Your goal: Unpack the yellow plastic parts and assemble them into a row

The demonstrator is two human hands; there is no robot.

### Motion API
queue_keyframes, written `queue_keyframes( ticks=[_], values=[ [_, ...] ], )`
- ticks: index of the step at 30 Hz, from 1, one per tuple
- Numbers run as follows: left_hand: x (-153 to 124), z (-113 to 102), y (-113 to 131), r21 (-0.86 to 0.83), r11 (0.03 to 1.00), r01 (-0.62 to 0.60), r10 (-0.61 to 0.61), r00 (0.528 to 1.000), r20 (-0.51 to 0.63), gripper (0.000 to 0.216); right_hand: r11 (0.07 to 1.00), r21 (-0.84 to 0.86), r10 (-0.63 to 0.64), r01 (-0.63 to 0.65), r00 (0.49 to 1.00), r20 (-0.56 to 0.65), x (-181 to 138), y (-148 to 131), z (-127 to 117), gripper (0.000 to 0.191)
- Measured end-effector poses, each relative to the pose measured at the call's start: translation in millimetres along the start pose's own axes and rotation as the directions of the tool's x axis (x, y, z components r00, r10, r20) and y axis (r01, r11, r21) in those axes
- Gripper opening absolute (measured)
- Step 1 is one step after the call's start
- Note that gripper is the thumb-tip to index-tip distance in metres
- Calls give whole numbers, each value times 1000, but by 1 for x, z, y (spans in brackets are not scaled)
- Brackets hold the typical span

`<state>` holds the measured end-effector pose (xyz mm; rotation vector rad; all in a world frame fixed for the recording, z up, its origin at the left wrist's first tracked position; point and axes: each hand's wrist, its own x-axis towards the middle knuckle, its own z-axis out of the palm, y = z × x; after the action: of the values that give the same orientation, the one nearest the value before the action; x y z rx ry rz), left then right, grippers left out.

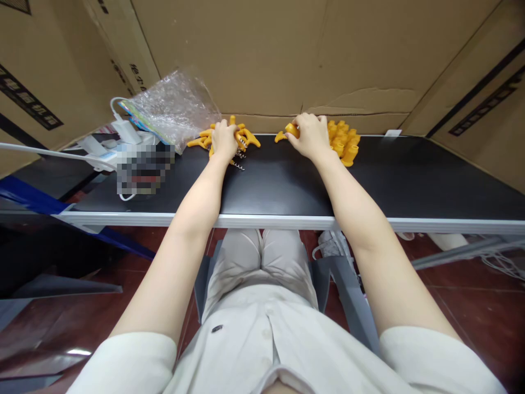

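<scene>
Cardboard backs a black tabletop bearing yellow pieces, above red flooring.

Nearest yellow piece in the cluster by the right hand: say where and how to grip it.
Pinch the nearest yellow piece just above its wider foot, probably from the right. It seems to stand on end; other yellow pieces crowd its left and far sides, with the right hand left of them, while black tabletop lies to its right.

seemingly a makeshift workshop: yellow corkscrew parts on a black tabletop (cardboard for walls).
</scene>
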<state>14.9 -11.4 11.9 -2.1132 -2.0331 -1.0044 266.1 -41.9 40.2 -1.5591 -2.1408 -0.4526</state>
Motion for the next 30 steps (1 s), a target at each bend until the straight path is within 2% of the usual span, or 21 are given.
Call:
queue_keyframes(
  ticks=[4,7,15,19,22,26,28,30],
  values=[
    [-8,-4,8,122,992,-37,28,997,70,45,1000,10,-12,12,1000,-7,1,1,2,32],
    [-12,-5,12,151,987,-61,46,993,106,47,1000,14,-17,17,1000,-12,2,2,3,32],
    [-4,9,6,1,993,-116,113,968,223,53,999,-32,11,-12,1000,-18,0,1,-3,33],
    [0,15,4,-62,992,-112,123,966,226,61,993,-7,117,-117,991,-64,2,4,-20,29],
    [2,19,3,-100,989,-112,132,966,223,62,951,85,306,-297,945,-119,4,10,-43,17],
    [2,20,3,-113,987,-111,133,971,201,64,853,198,511,-483,851,-126,-5,27,-78,28],
    [1,20,4,-101,989,-110,129,970,206,61,807,165,588,-567,798,-134,-12,40,-90,32],
    [0,18,4,-86,990,-110,125,970,208,59,772,45,634,-634,762,-133,-19,55,-95,30]
  ],
)
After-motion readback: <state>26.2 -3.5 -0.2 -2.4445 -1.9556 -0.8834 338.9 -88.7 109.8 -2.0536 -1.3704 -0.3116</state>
